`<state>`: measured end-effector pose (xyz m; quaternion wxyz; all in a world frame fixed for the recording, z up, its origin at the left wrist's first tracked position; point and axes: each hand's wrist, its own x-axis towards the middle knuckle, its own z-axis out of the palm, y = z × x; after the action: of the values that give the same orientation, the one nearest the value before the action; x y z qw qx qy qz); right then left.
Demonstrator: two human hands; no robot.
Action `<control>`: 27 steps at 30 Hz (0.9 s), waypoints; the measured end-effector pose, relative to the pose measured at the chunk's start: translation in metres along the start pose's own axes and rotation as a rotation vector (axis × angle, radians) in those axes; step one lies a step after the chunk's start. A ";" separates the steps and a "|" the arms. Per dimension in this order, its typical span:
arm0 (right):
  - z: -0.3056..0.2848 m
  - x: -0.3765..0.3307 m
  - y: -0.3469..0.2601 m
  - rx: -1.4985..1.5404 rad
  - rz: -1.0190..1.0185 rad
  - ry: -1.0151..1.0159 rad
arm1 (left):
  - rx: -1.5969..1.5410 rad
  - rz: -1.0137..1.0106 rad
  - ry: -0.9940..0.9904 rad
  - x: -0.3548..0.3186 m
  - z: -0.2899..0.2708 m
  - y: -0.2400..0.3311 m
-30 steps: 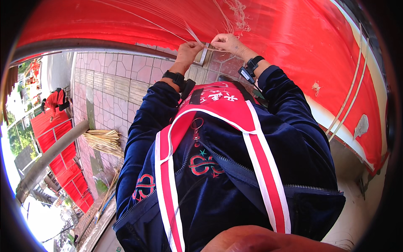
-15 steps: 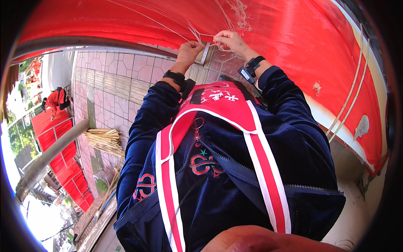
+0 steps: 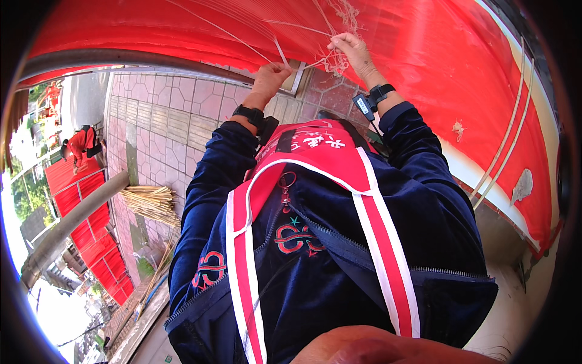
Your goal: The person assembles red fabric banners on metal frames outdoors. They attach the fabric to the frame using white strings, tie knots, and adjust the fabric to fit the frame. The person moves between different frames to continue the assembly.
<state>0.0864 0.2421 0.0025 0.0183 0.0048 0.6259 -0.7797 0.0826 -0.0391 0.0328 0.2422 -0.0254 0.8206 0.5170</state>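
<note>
Pale strings (image 3: 280,52) fan out over a red sheet (image 3: 418,67) stretched in front of me. My left hand (image 3: 269,80) is closed in a pinch on the gathered lower ends of these strings, at the sheet's near edge. To its right and a little farther off, my right hand (image 3: 356,54) pinches pale string too, over the sheet. One strand runs between the two hands. A loose tangle of string (image 3: 334,62) hangs just below my right fingers, and another frayed bunch (image 3: 345,15) lies beyond them.
A grey pole (image 3: 103,59) runs along the sheet's near left edge. Two thin sticks (image 3: 509,130) lie across the red sheet at right. Left of me, a bundle of sticks (image 3: 151,201) rests on pink paving (image 3: 176,97). Farther left, a person in red (image 3: 82,145) bends over another red sheet (image 3: 91,224).
My right hand has moved away to the right and slightly farther off, drawing string out between the hands. My left hand has stayed nearly in place, a little lower.
</note>
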 end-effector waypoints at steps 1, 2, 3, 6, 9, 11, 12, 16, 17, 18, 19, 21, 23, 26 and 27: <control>0.006 -0.003 0.002 -0.006 0.039 -0.032 | -0.055 0.020 -0.061 -0.002 0.004 0.004; 0.011 -0.005 0.004 -0.009 0.081 -0.086 | -0.032 0.006 -0.097 -0.003 0.006 0.008; 0.017 -0.007 0.007 -0.007 0.113 -0.155 | -0.042 0.017 -0.104 -0.003 0.009 0.012; 0.029 -0.010 0.016 -0.089 0.266 -0.332 | -0.091 0.026 -0.141 -0.005 0.016 0.020; 0.033 -0.009 0.026 -0.138 0.304 -0.419 | -0.124 0.017 -0.159 -0.004 0.019 0.022; 0.032 -0.007 0.031 -0.163 0.347 -0.471 | -0.124 0.026 -0.146 -0.004 0.018 0.019; 0.031 -0.006 0.033 -0.181 0.333 -0.465 | -0.108 0.024 -0.137 -0.005 0.017 0.017; 0.020 -0.005 0.032 -0.212 0.290 -0.384 | -0.074 0.007 -0.102 -0.007 0.011 0.010; 0.018 -0.006 0.031 -0.204 0.288 -0.364 | -0.083 0.011 -0.098 -0.007 0.009 0.009; 0.015 -0.006 0.029 -0.238 0.347 -0.346 | -0.084 -0.003 -0.093 -0.008 0.008 0.008; 0.014 -0.008 0.028 -0.231 0.320 -0.362 | -0.095 -0.004 -0.091 -0.008 0.007 0.007; 0.013 -0.010 0.024 -0.248 0.287 -0.355 | -0.112 -0.009 -0.087 -0.009 0.008 0.008; 0.015 -0.014 0.020 -0.175 0.288 -0.410 | -0.129 -0.027 -0.086 -0.011 0.010 0.010; 0.023 -0.020 0.016 -0.112 0.306 -0.471 | -0.117 -0.001 -0.140 -0.012 0.015 0.017; 0.026 -0.022 0.015 -0.095 0.314 -0.500 | -0.113 -0.011 -0.163 -0.012 0.016 0.019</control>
<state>0.1095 0.2135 -0.0061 0.2924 -0.0913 0.6293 -0.7143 0.0937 -0.0185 0.0483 0.3094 -0.0015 0.7673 0.5617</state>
